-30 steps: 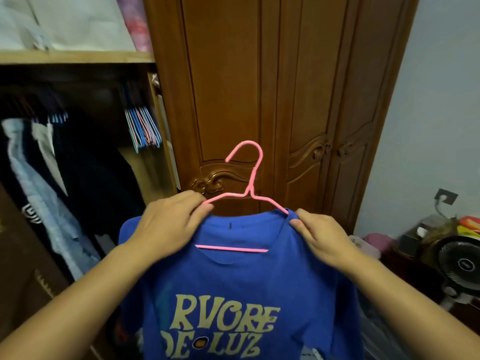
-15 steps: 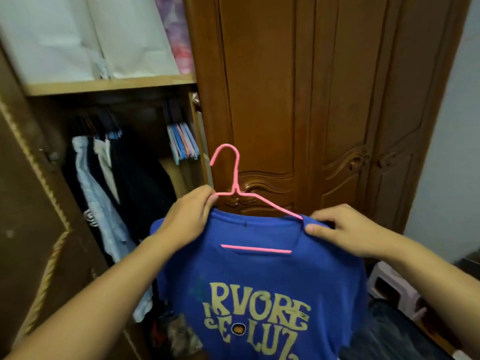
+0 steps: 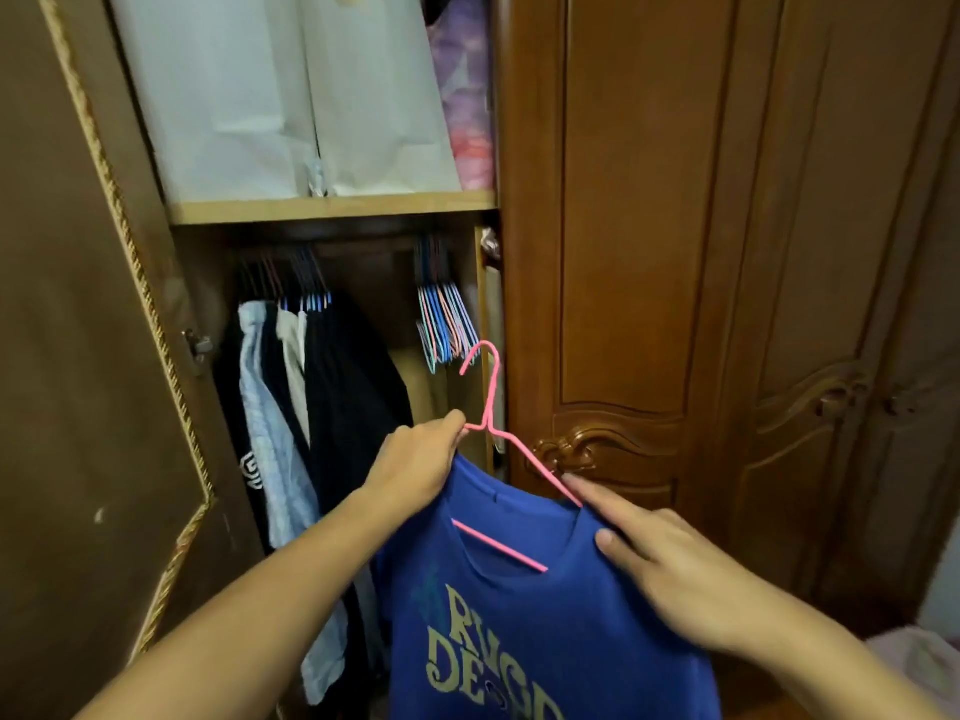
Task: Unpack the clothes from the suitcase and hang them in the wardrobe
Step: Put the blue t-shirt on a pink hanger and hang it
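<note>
The wardrobe [image 3: 649, 252] fills the view: dark brown wood with carved trim, its right-hand doors closed and its left door [image 3: 78, 356] swung open, that door edged with a gold rope-pattern border. Inside the open section a pale wooden shelf [image 3: 332, 207] carries white storage bags [image 3: 291, 96] and a purple-pink patterned bundle [image 3: 465, 85]. Below the shelf hang dark garments [image 3: 353, 387] together with a light blue one and a white one, all crowded to the left; a bunch of bare blue and pink hangers [image 3: 444, 319] hangs to the right of them. The blue T-shirt [image 3: 519, 615] is held up in front of the opening, at lower centre, and is royal blue with yellowish decorative lettering across the chest, the lower part of the print cut off by the frame edge. It sits on a pink wire hanger [image 3: 488, 402], tilted so that the left shoulder is higher than the right; the hook stands clear above the collar, near the bare hangers but not on the rail, and the lower bar shows through the neck opening. The left hand [image 3: 415, 470] grips the shirt's left shoulder, fingers curled over the fabric and the fingertips meeting the hanger wire just beside the neck twist. The right hand [image 3: 670, 579] rests on the right shoulder of the shirt with fingers extended and fairly straight, the index fingertip touching the sloping arm of the hanger and the thumb lying on the fabric below the collar.
</note>
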A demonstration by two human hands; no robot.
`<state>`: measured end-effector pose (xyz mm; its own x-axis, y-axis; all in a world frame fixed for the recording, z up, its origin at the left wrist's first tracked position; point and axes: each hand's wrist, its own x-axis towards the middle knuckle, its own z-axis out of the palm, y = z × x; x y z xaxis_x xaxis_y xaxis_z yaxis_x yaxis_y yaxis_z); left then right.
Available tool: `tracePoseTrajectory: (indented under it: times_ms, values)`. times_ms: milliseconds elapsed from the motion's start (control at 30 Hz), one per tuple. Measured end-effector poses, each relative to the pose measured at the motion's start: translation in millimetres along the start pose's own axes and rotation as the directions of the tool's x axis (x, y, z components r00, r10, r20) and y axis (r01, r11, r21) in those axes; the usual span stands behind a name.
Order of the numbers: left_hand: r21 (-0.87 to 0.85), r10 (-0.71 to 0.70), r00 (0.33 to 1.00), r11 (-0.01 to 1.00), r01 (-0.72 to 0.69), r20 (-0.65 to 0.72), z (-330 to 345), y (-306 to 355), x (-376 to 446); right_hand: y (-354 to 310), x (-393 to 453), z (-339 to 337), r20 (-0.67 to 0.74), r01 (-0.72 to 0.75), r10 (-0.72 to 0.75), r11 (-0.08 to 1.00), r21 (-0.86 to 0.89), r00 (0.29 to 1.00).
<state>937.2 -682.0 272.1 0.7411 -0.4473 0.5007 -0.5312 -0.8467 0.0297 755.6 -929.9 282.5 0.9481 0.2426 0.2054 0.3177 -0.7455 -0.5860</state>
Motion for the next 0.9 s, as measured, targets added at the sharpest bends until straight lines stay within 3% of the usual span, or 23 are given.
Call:
tracePoseTrajectory:
  times_ms: [100, 267, 367, 433, 533, 600, 733, 900]
  values:
    - [0.086, 0.096, 0.993, 0.992, -0.090, -0.074, 1.6, -20.9, 11.7, -10.6, 30.5, 4.3, 0.055, -0.100, 0.110, 0.982, -0.159, 0.992]
    - [0.138, 0.245, 0.956, 0.965, -0.224, -0.162, 23.8, -63.4, 39.4, -9.6, 81.7, 13.0, 0.026, -0.141, 0.159, 0.931, -0.338, 0.987]
    - [0.079, 0.162, 0.971, 0.986, -0.150, -0.177, 30.9, -82.4, 58.0, -6.6, 100.0, 18.5, -0.043, -0.149, 0.143, 0.916, -0.372, 0.989]
    - [0.063, 0.083, 0.991, 0.995, -0.076, -0.105, 43.7, -93.7, 70.9, -3.4, 108.1, 21.6, -0.111, -0.181, 0.148, 0.895, -0.409, 0.983]
    - [-0.093, 0.035, 0.991, 0.995, -0.022, 0.130, 58.1, -105.5, 85.9, 0.2, 117.8, 28.3, -0.190, -0.230, 0.160, 0.868, -0.440, 0.969]
    - [-0.020, 0.014, 0.984, 1.000, -0.011, 0.178, 57.3, -126.1, 93.9, -2.7, 129.8, 27.2, -0.218, -0.271, 0.187, 0.840, -0.471, 0.958]
    - [0.204, -0.083, 0.976, 0.971, 0.124, -0.201, 13.8, -185.5, 105.6, -11.1, 159.8, 33.1, -0.252, -0.299, 0.185, 0.771, -0.562, 0.950]
    - [0.294, -0.133, 0.812, 0.889, 0.351, -0.568, -68.7, -211.2, 85.6, -45.9, 226.4, 43.6, -0.180, -0.202, 0.108, 0.708, -0.677, 0.978]
